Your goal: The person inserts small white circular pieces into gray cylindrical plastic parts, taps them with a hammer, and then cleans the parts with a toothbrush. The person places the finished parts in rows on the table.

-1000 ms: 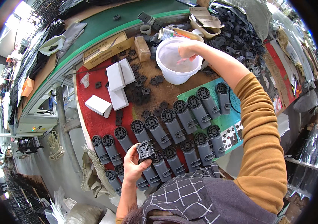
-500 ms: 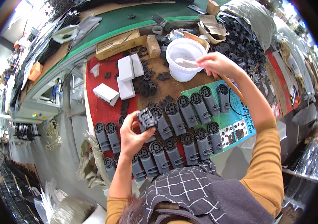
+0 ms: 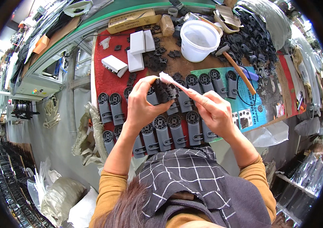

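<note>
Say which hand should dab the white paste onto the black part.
Right, probably. The right hand pinches the paste-tipped stick, its white tip at the black part, which the left hand grips and steadies.

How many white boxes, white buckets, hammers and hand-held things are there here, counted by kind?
white boxes: 4
white bucket: 1
hammer: 1
black part in the left hand: 1
white-tipped stick in the right hand: 1
Total: 8
</note>
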Demonstrator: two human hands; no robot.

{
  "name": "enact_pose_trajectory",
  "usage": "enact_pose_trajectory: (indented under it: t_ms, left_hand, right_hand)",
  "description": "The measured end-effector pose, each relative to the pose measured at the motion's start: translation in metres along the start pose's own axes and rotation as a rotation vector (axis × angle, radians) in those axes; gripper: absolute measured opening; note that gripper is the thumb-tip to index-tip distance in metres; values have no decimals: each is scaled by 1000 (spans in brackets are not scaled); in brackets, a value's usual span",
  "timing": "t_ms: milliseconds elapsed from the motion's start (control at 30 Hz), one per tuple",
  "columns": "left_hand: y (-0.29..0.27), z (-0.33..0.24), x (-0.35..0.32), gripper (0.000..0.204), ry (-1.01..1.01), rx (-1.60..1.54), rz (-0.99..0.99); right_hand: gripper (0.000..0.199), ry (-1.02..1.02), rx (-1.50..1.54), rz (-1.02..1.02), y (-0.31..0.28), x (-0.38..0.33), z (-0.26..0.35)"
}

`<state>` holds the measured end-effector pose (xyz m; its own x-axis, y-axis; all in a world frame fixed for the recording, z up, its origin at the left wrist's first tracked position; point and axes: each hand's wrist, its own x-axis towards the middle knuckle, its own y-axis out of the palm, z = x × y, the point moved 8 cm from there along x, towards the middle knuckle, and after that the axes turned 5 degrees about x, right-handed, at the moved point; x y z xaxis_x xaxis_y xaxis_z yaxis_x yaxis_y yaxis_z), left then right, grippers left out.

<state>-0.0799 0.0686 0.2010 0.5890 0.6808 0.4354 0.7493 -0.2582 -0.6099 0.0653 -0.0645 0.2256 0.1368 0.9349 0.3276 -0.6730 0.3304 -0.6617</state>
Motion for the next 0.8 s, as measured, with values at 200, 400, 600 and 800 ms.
enact_pose_trajectory:
  t_ms: [200,400,600,800]
  left_hand:
    - [-21,1,1,55,-13,66,-110]
    - [-15,-12,1,57,139,104,-114]
    - [-13,-8,-2,58,149,200,-86]
    - [-5,17,-7,56,-7,121,-31]
  right_hand:
    - [56,-88,28,-16,2,-15,13]
    - [53,-94,138,-49,3,-5,13]
    - [48,-13,99,-29,6,8,7]
    - [35,52,-196,-82,-17,57,-74]
